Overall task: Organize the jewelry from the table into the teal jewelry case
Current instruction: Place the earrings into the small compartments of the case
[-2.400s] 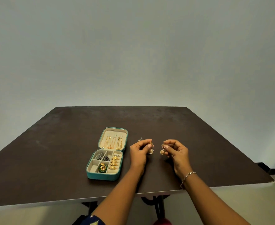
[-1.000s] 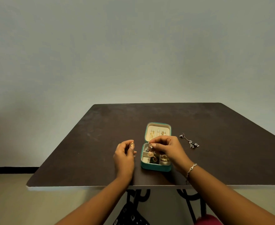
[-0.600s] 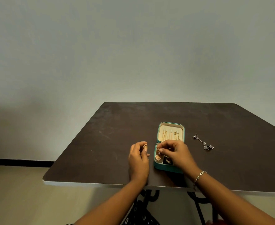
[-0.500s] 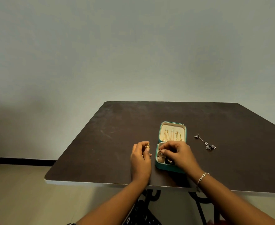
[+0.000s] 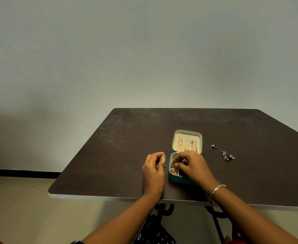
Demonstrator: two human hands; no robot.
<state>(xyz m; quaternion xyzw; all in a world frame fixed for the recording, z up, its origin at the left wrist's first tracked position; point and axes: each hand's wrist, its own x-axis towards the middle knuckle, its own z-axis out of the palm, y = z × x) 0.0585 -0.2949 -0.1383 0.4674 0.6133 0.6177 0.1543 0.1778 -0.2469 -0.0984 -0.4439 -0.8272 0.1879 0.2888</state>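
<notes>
Gently lower your right hand (image 5: 194, 167), its fingers curled down in the teal jewelry case (image 5: 177, 180) (I cannot tell if it holds anything), let go low in one little box, then bring over the gold earring (image 5: 163, 157) your left hand (image 5: 153, 171) pinches beside it.

I get dim, soft, even light: the plain grey-green wall (image 5: 144, 50) glows palest just above the dark brown matte tabletop (image 5: 127, 138) and darkens toward the corners; fine detail looks soft.
</notes>
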